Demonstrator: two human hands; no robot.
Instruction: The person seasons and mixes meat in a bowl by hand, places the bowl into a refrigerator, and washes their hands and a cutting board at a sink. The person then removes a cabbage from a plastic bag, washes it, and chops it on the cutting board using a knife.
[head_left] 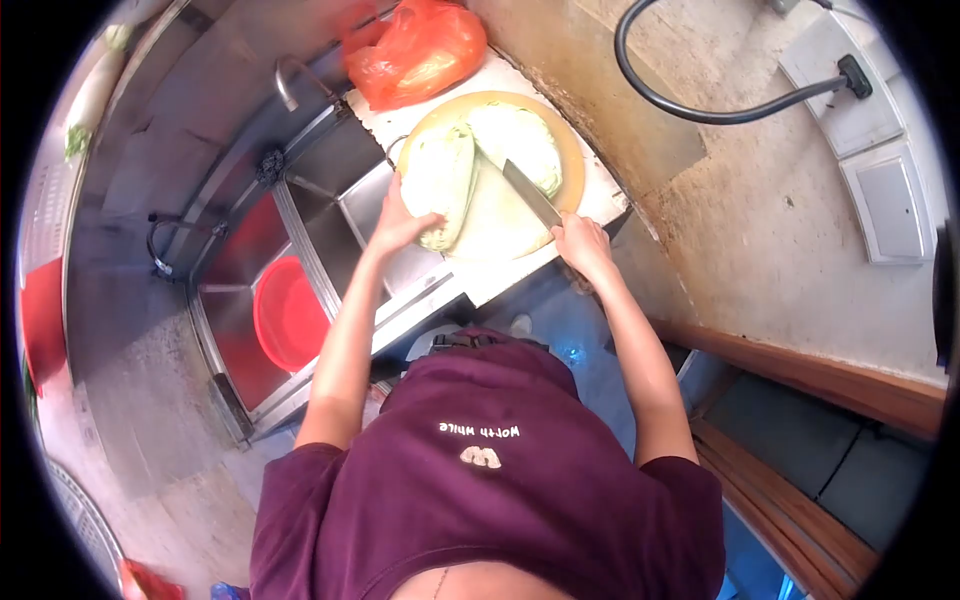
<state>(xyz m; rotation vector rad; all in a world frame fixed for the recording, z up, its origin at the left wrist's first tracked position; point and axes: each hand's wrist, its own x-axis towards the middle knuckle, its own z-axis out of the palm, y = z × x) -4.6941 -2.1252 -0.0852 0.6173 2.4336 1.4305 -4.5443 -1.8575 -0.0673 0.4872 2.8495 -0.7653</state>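
A pale green, long cabbage piece (440,190) lies on the left part of a round cutting board (500,225). My left hand (400,218) grips it from its left side, thumb across its near end and fingers around the outer side. A second cabbage piece (520,145) lies on the board's far right part. My right hand (582,245) is closed round the handle of a kitchen knife (532,193). Its blade points up and left between the two pieces, with the tip near the right one. Whether the blade touches the cabbage is hard to tell.
A red plastic bag (415,60) sits behind the board on the white counter (595,195). To the left is a metal sink (385,205) with a tap (290,85), and a red basin (290,315) stands in the neighbouring bay. A stained wall (650,150) rises at the right.
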